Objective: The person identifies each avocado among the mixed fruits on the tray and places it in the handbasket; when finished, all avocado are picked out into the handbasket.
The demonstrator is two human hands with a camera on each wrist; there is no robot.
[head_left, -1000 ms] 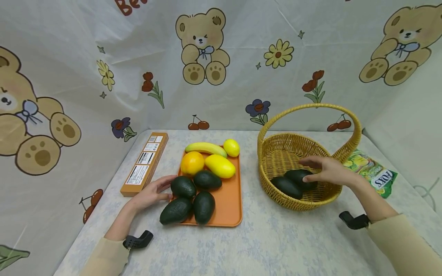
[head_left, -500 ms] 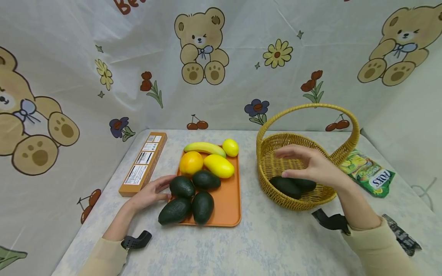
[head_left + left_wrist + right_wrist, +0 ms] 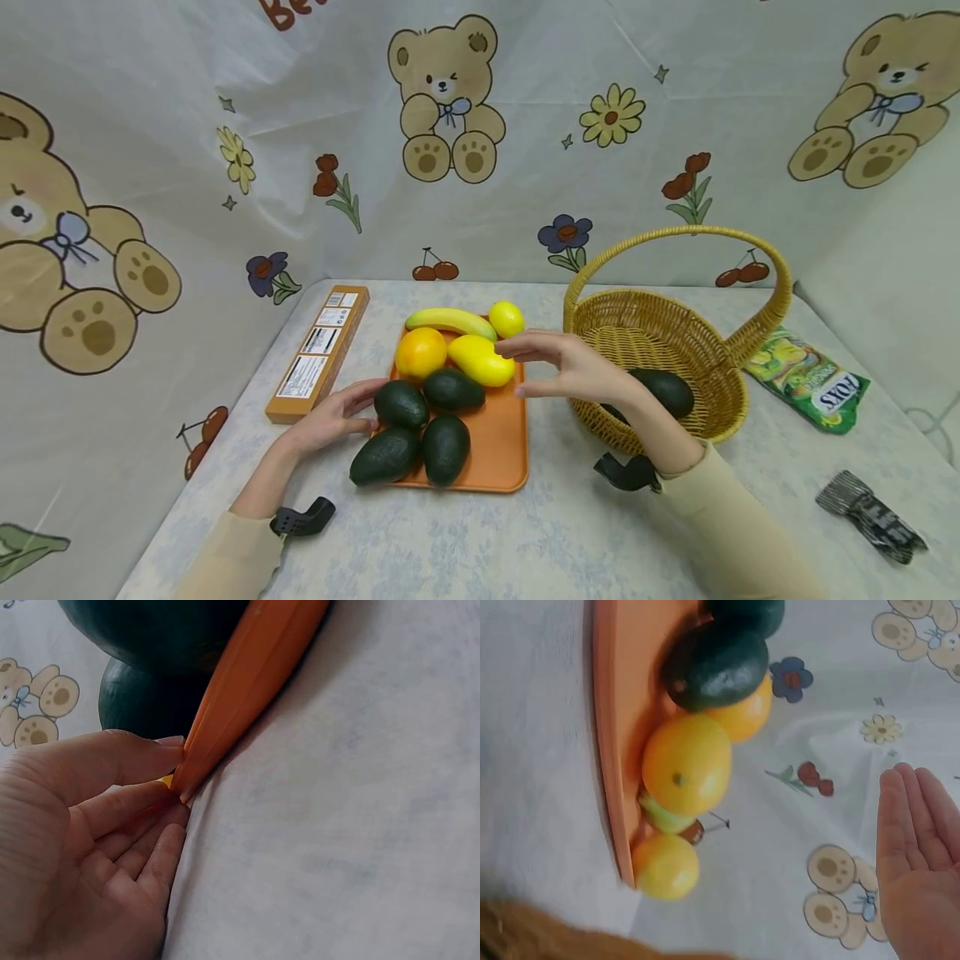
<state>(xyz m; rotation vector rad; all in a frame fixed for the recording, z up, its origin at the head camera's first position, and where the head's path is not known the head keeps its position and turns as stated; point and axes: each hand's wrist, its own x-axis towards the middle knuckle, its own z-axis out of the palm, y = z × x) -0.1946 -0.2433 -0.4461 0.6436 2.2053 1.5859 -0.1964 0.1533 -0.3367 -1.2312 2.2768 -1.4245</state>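
Observation:
My left hand point(image 3: 330, 421) rests at the left edge of the orange tray point(image 3: 498, 450), fingertips against its rim point(image 3: 225, 712). Beside it, several dark green avocados point(image 3: 446, 450) lie bunched at the tray's front left. My right hand point(image 3: 573, 367) hangs above the table between basket and tray, thumb and fingers spread apart with nothing between them. Its fingertips overlap the yellow mango point(image 3: 476, 360) in the head view. Inside the wicker basket point(image 3: 731, 367) lie two avocados, one in plain sight point(image 3: 667, 392), the other mostly hidden behind the right forearm.
An orange point(image 3: 421, 352), a banana point(image 3: 450, 321) and a lemon point(image 3: 506, 320) sit toward the tray's back. A long brown box point(image 3: 318, 354) lies left of it. Right of the basket are a green FOX'S bag point(image 3: 810, 379) and a black striped packet point(image 3: 872, 517).
My right hand has lifted from the avocados in the basket and moved left, out over the tray's right edge. The left hand stays at the tray.

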